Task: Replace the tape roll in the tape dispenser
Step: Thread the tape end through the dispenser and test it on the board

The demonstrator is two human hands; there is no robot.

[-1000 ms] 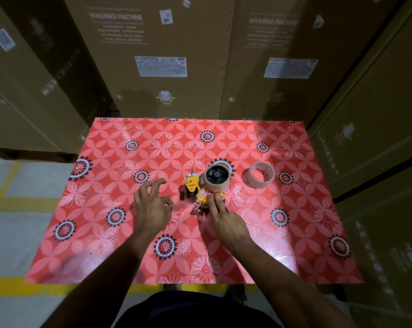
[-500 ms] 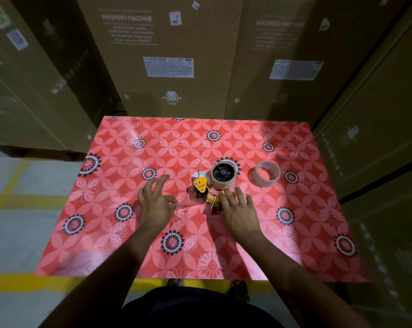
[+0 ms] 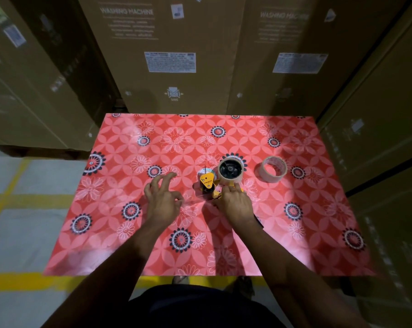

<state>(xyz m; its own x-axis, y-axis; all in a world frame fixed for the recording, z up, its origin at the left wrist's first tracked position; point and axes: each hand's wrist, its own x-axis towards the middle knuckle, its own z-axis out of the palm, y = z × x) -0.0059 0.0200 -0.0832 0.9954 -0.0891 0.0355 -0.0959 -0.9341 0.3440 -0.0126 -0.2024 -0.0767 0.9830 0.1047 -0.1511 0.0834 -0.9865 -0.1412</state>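
- Right hand (image 3: 235, 204) rests on dispenser (image 3: 210, 185) handle; grip unclear.
- Left hand (image 3: 162, 200) empty, fingers spread, beside dispenser.
- Spare roll (image 3: 272, 172) apart, on worktop (image 3: 129, 233).

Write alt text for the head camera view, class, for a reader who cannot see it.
A person's right hand rests on a yellow tape dispenser lying on a red floral table, a tape roll mounted on it. The left hand hovers beside it, fingers spread, holding nothing. A spare roll lies to the right; cardboard boxes stand behind.
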